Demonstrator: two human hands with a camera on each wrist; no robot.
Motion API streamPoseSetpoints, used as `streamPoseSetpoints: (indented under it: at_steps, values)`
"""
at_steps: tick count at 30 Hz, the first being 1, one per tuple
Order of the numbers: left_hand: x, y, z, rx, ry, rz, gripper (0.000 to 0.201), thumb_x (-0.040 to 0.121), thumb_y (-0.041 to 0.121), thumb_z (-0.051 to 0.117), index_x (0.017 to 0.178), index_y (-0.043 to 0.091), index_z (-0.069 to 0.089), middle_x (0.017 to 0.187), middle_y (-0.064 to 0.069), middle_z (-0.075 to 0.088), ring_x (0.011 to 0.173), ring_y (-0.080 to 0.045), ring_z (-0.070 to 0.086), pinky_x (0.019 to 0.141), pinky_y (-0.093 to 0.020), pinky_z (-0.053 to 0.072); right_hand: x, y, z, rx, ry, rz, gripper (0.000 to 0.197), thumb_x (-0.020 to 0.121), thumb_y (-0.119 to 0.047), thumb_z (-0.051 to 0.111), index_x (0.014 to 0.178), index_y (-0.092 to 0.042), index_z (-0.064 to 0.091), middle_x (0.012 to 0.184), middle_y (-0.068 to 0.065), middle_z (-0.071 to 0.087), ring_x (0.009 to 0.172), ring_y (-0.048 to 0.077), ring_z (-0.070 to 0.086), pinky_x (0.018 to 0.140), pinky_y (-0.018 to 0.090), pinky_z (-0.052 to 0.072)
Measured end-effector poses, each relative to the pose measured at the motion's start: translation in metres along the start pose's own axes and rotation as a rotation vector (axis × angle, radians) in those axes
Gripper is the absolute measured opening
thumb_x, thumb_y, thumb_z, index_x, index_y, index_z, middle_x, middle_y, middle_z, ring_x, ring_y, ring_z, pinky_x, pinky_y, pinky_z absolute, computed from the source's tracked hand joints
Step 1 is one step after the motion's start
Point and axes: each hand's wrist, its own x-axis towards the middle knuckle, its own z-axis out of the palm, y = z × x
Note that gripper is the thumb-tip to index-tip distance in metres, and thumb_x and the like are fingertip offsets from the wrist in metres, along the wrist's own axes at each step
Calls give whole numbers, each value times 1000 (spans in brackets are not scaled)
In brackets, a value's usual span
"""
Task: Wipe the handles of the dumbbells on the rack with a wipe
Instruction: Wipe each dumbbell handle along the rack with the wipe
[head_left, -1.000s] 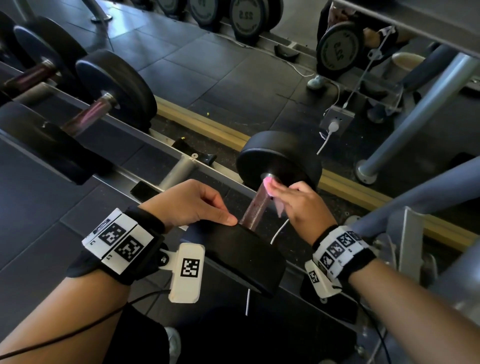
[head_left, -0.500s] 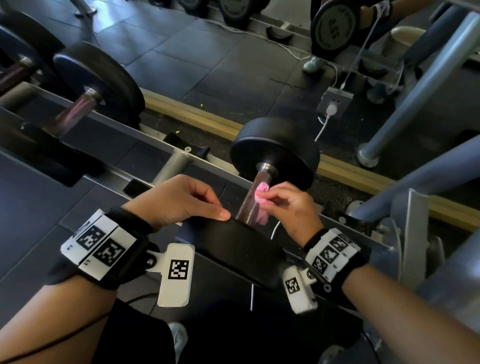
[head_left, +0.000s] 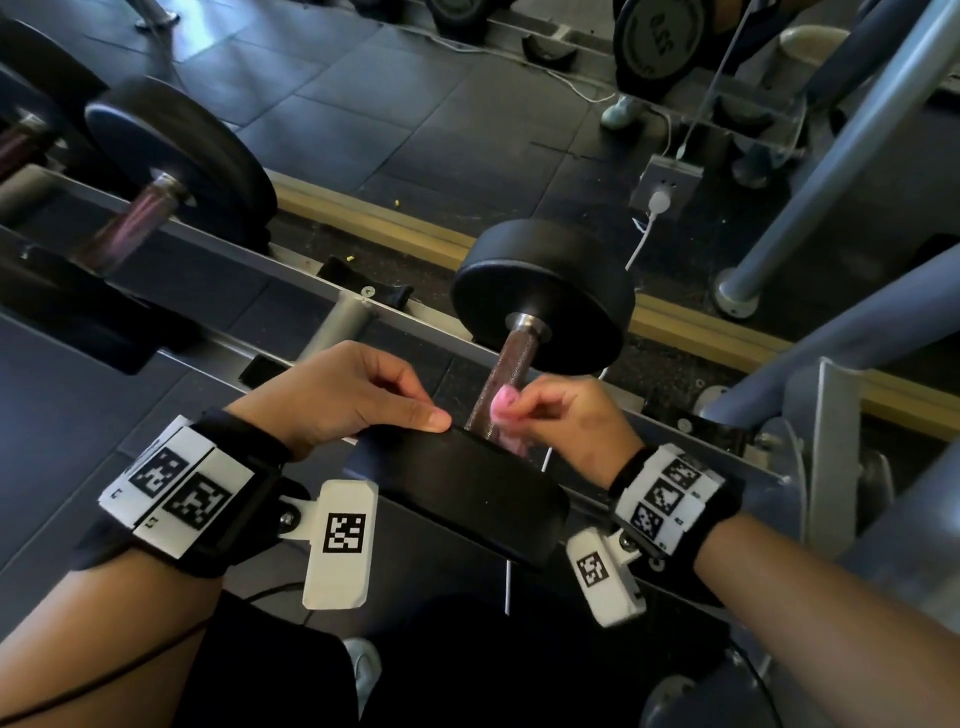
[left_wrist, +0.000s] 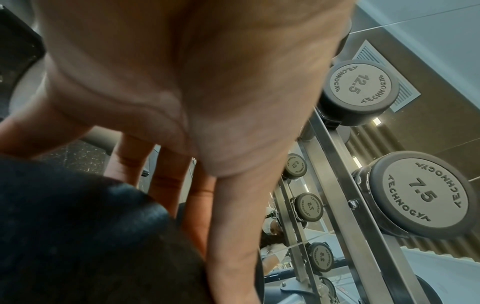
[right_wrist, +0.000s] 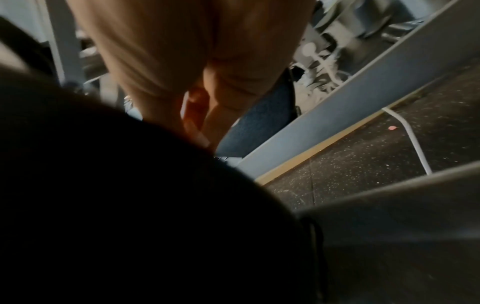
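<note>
A dumbbell lies across the rack with its far black head (head_left: 540, 291) toward the mirror and its near head (head_left: 467, 493) toward me. My right hand (head_left: 524, 410) pinches a crumpled pink wipe (head_left: 503, 402) against the low end of the knurled metal handle (head_left: 511, 353), just above the near head. My left hand (head_left: 415, 410) grips the near head from the left, thumb along its top edge. In the left wrist view the fingers (left_wrist: 166, 174) reach down behind that head (left_wrist: 78, 236). The right wrist view is mostly dark and blocked by the near head (right_wrist: 130, 205).
A second dumbbell (head_left: 176, 156) lies on the rack rail (head_left: 311, 291) to the left. A wall socket with a white plug (head_left: 660, 200) sits behind. Grey machine posts (head_left: 831, 156) stand at the right. Upper-shelf dumbbells marked 12.5 (left_wrist: 361, 90) and 7.5 (left_wrist: 420, 195) hang above.
My right hand has slid the pink wipe down the handle, from beside the far head to just above the near head. The left hand has kept its hold.
</note>
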Motion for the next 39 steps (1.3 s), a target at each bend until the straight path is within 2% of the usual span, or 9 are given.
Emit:
streamPoseSetpoints:
  at_steps: [5, 8, 13, 16, 20, 23, 28, 33, 39]
  values:
    - [1, 0, 0, -8, -6, 2, 47, 52, 61, 83, 77, 22, 75, 90, -3, 75, 90, -18, 71, 86, -40, 56, 5, -4, -4, -172, -161, -61, 15, 79, -12, 79, 91, -22, 78, 103, -12, 72, 102, 4, 68, 90, 18, 53]
    - [2, -1, -1, -9, -5, 17, 55, 46, 67, 82, 77, 22, 75, 90, -3, 75, 88, -17, 71, 81, -34, 56, 13, -5, -14, -220, -70, -57, 9, 80, -15, 80, 86, -20, 78, 96, -9, 71, 94, 7, 69, 86, 24, 55]
    - [2, -3, 1, -16, 3, 13, 40, 59, 58, 83, 76, 22, 74, 88, -1, 75, 85, -13, 71, 78, -32, 53, 16, 1, -20, -187, 100, -54, 13, 81, -13, 78, 82, -27, 76, 96, -9, 71, 96, 5, 69, 87, 23, 56]
    - [1, -2, 2, -17, 11, 10, 26, 63, 47, 79, 73, 24, 74, 84, 0, 74, 79, -9, 70, 74, -28, 50, 9, 5, -9, -11, -49, 23, 13, 80, -7, 78, 85, -19, 75, 101, -6, 74, 99, 11, 71, 83, 24, 58]
    - [0, 0, 0, -19, 2, 2, 39, 56, 58, 82, 73, 23, 73, 86, -3, 74, 83, -13, 70, 74, -29, 52, 4, 4, -5, -85, -162, 1, 13, 81, -7, 77, 90, -16, 76, 105, -5, 73, 104, 13, 70, 92, 31, 57]
    - [-1, 3, 1, -25, -9, 10, 41, 54, 61, 81, 71, 25, 73, 85, -2, 73, 81, -12, 70, 73, -27, 52, 5, -2, -11, -56, -69, 28, 13, 82, -7, 77, 90, -17, 76, 99, 0, 75, 96, 19, 72, 89, 34, 59]
    - [-3, 4, 1, -23, 1, 4, 32, 54, 52, 77, 70, 25, 72, 85, -2, 73, 83, -13, 70, 78, -31, 52, 5, -6, -28, -111, 383, -10, 14, 88, -10, 73, 100, -18, 74, 97, 0, 75, 92, 12, 72, 80, 26, 58]
    - [-4, 5, 2, -34, 11, 11, 43, 51, 52, 75, 76, 18, 70, 87, -3, 74, 85, -13, 70, 81, -32, 51, 5, -3, -14, -25, 237, 67, 44, 88, -4, 69, 129, -19, 63, 120, 4, 70, 106, 12, 70, 93, 24, 55]
    - [-5, 7, 2, -23, 15, 11, 50, 50, 53, 75, 79, 13, 70, 86, -4, 74, 85, -15, 70, 84, -33, 51, 12, -1, -13, -41, 183, 72, 55, 86, -3, 72, 136, -18, 58, 124, 0, 68, 113, 7, 66, 97, 20, 51]
